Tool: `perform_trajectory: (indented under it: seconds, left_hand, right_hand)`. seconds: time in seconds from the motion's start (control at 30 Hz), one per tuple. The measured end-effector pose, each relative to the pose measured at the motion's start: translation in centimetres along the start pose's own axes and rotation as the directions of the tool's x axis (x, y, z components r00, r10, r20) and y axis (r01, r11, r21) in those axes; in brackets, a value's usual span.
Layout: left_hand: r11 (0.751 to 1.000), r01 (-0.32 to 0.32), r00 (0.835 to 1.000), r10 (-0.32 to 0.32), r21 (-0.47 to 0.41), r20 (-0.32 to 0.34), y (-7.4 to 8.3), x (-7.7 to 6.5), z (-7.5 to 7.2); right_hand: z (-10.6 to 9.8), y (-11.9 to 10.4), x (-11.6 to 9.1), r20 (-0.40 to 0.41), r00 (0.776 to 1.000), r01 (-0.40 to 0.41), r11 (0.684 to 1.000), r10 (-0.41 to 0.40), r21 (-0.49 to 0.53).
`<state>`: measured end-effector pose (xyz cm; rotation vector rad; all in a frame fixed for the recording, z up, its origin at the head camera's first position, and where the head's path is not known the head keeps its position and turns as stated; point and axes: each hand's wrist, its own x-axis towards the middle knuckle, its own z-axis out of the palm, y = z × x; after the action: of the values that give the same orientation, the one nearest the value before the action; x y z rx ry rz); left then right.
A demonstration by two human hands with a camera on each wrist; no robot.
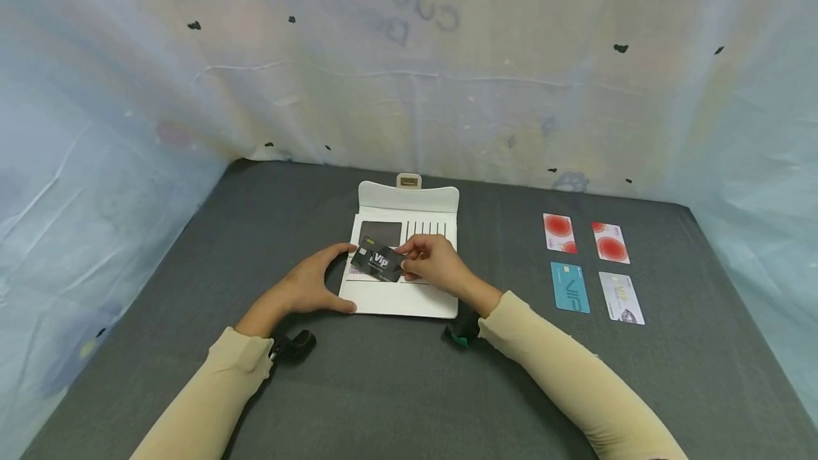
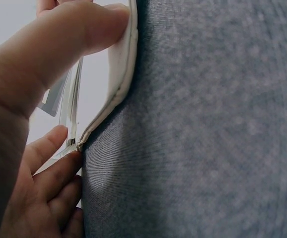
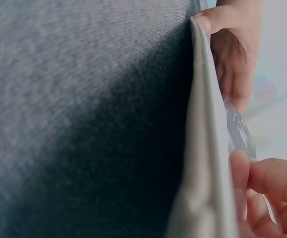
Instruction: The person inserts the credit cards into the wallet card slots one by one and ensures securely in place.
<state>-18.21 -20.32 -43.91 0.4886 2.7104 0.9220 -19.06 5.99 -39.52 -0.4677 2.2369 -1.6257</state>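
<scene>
A white card wallet [image 1: 409, 299] lies unfolded, with a dark window pocket and a row of card slots inside. My right hand [image 1: 437, 261] pinches a black VIP card [image 1: 378, 259] by its right end, between thumb and fingers. The card is tilted and overlaps the wallet's left half in the head view. Spread along the wallet's left edge, my left hand [image 1: 312, 281] rests its thumb [image 2: 106, 27] on the near corner and touches the side farther up with its fingertips. In the right wrist view the card [image 3: 240, 131] shows beyond the wallet's edge [image 3: 205, 129].
To the right on the dark grey cloth lie two red-and-white cards [image 1: 559, 233] [image 1: 611, 242], a teal card [image 1: 570, 287] and a silver-white VIP card [image 1: 622, 297]. The wallet's clasp tab [image 1: 409, 181] points to the back. A pale curtain [image 1: 409, 91] hangs behind the table.
</scene>
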Motion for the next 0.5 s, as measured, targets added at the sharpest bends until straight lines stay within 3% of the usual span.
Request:
perform_trajectory:
  seconds: [0.5]
  left_hand:
    - [1.0, 0.009, 1.0, -0.009, 0.009, 0.008, -0.19, 0.15, 0.02]
  right_hand:
    - [0.0, -0.1, 0.25, 0.005, 1.0, -0.027, 1.0, 0.027, -0.002]
